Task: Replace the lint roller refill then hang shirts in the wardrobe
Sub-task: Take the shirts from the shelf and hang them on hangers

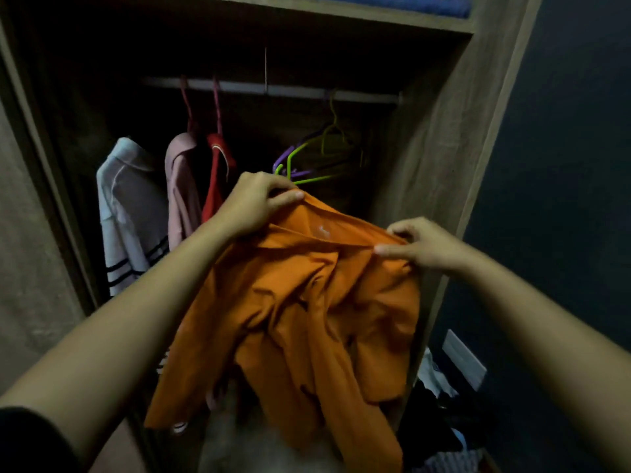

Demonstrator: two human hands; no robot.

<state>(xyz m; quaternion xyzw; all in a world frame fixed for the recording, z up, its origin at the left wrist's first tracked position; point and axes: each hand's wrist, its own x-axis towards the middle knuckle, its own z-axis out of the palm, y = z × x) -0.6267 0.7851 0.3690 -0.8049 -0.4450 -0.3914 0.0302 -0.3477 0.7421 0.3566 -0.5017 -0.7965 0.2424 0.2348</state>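
Holding an orange shirt (307, 302) before the wardrobe (444, 131).
Both hands (252, 206) pinch its collar; soft, limp cloth, best gripped there.

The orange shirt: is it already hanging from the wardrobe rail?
No: the orange shirt is held up at its collar by the left hand and right hand, in front of the rail.

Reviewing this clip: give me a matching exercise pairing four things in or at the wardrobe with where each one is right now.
Things:
1. orange collared shirt
2. white shirt with black stripes
3. empty green and purple plastic hangers
4. folded blue fabric

Places:
A. right end of the rail
B. top shelf
C. leftmost on the rail
D. held by left hand and right hand

Pairs: 1-D, 2-C, 3-A, 4-B
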